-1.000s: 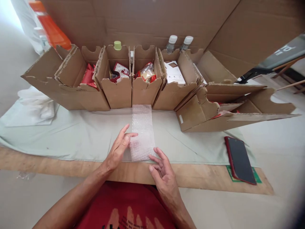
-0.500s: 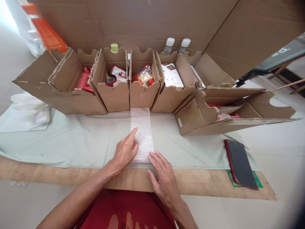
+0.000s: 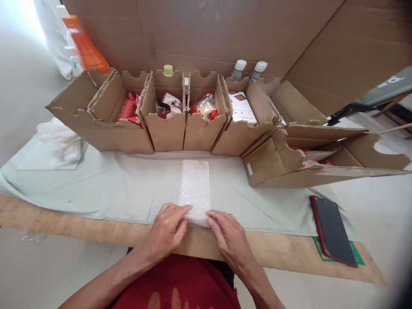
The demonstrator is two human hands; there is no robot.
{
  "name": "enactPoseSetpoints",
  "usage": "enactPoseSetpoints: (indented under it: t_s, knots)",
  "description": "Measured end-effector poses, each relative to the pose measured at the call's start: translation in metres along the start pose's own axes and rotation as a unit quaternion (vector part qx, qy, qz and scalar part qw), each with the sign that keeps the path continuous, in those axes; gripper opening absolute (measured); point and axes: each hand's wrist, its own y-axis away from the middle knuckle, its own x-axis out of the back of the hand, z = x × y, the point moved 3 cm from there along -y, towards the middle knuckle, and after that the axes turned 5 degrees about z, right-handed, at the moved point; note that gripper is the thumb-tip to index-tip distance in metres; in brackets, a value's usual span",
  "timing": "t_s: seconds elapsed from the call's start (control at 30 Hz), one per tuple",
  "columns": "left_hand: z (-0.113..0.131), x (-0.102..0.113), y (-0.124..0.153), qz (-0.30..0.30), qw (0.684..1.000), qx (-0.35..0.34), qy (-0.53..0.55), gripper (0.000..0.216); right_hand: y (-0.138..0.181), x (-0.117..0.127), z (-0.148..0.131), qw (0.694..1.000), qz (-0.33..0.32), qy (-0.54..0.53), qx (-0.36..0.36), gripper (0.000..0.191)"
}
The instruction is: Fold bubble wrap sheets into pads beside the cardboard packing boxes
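A strip of bubble wrap (image 3: 195,189) lies lengthwise on a pale cloth (image 3: 112,189), just before a row of cardboard boxes (image 3: 167,124). Left hand (image 3: 167,229) and right hand (image 3: 230,238) pinch its near end – fingers curled, side by side

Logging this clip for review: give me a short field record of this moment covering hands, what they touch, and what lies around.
left hand: fingers on the near end of the bubble wrap strip
right hand: fingers on the same near end, from the other side
strip: flat on the pale cloth, long axis running away from the person
behind: row of cardboard boxes holding packets
right side: phone in a red case, lying screen up
left rear: orange bottle
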Motion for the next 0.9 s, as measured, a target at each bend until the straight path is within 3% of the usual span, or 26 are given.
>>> enactPoseSetpoints:
  t_s: [0.1, 0.17, 0.4, 0.57, 0.63, 0.8, 0.9]
  knots:
    - [-0.011, -0.001, -0.003, 0.018, 0.996, 0.087, -0.002, 0.039, 0.008, 0.015, -0.007, 0.997, 0.08, 0.014, 0.005, 0.024]
    - [-0.015, -0.003, -0.007, 0.024, 0.995, 0.093, -0.032, 0.039, 0.014, 0.016, -0.011, 0.993, 0.107, 0.041, 0.041, 0.029]
    - [-0.015, -0.006, -0.009, 0.043, 0.988, 0.044, -0.141, 0.038, 0.001, -0.029, -0.003, 0.988, -0.025, 0.11, 0.109, 0.036]
    - [0.004, 0.012, 0.006, 0.003, 0.993, -0.056, -0.1, 0.042, -0.01, -0.016, -0.002, 0.994, -0.055, 0.032, 0.084, 0.032]
    - [0.005, 0.014, 0.005, -0.012, 0.996, -0.062, -0.069, 0.042, -0.01, -0.006, -0.003, 0.996, -0.072, -0.014, 0.057, 0.027]
    - [-0.015, 0.002, -0.023, -0.009, 0.997, -0.018, -0.08, 0.037, -0.006, 0.003, 0.0, 0.997, 0.039, 0.051, 0.038, 0.03]
    - [-0.024, -0.004, -0.037, -0.011, 0.99, 0.01, -0.137, 0.037, -0.007, -0.008, 0.001, 0.991, 0.01, 0.101, 0.085, 0.033]
